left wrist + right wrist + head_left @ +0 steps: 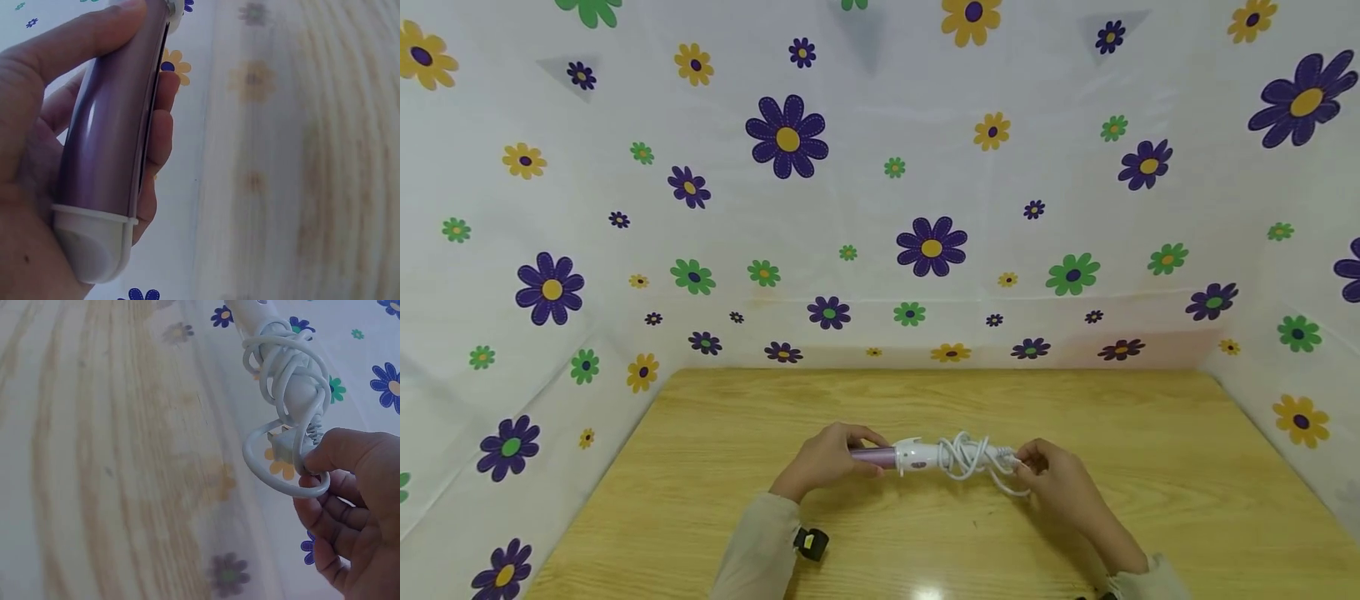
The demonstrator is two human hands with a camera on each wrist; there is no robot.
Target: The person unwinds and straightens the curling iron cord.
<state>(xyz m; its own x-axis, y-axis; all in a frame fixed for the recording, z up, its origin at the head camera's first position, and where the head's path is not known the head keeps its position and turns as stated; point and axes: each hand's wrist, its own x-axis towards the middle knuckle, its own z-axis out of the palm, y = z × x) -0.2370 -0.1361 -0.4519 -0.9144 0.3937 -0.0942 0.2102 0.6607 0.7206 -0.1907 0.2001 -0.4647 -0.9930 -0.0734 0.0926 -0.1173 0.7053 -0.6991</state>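
A curling iron (917, 455) with a purple barrel and a white handle is held sideways over the table between both hands. My left hand (831, 458) grips the barrel (112, 131), thumb on one side and fingers wrapped round the other. The white end cap (94, 244) lies by the palm. A white power cord (281, 369) is wound in loose loops round the handle. At the handle's end, my right hand (1060, 483) pinches the cord between thumb and forefinger, close to the plug (285, 444). The other right fingers are curled beneath.
The wood-grain table (760, 400) is bordered at the back and sides by white sheeting (850, 208) printed with purple, yellow and green flowers. A black wrist device (811, 543) sits at the left sleeve.
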